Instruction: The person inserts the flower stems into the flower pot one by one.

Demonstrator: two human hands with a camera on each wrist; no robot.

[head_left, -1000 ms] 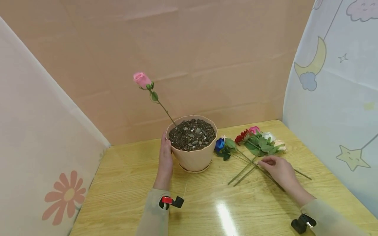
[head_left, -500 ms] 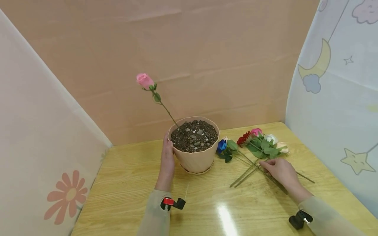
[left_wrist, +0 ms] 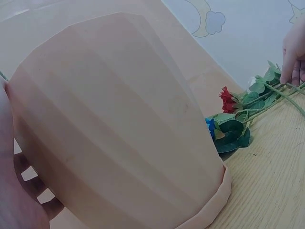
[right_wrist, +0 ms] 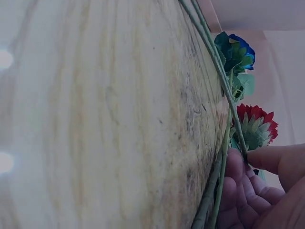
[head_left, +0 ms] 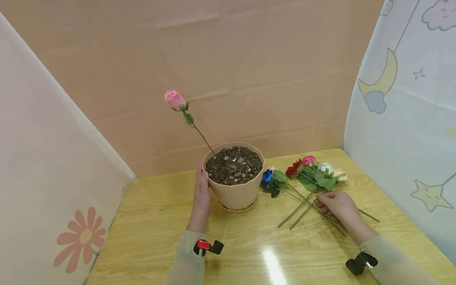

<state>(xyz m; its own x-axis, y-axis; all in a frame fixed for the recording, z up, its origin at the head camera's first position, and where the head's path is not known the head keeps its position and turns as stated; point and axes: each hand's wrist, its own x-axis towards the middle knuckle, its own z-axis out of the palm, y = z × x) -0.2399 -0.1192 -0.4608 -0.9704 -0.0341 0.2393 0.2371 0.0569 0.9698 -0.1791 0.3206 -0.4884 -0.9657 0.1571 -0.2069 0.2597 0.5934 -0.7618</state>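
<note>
A beige flower pot (head_left: pixel 233 194) full of dark, pebbly soil (head_left: pixel 235 166) stands on a matching saucer. My left hand (head_left: pixel 202 194) holds its left side, thumb near the rim and fingers round the wall. From the soil a pink rose (head_left: pixel 174 99) leans up to the left. Right of the pot lie several cut flowers: a blue rose (head_left: pixel 267 177), a red flower (right_wrist: pixel 256 125), and pink, white and cream blooms. Over their crossed stems, my right hand (head_left: pixel 336 206) pinches one green stem (right_wrist: pixel 228 90) between thumb and forefinger; which bloom it carries is hidden.
The wooden table (head_left: pixel 153 233) ends at a peach backdrop (head_left: pixel 285 79) close behind the pot. Printed white cloths flank it, one at left (head_left: pixel 53 158) and one at right (head_left: pixel 402 138).
One stem's lower end has swung slightly right, away from the stem beside it. The right hand's lower fingers show more curl. The left hand stays on the pot.
</note>
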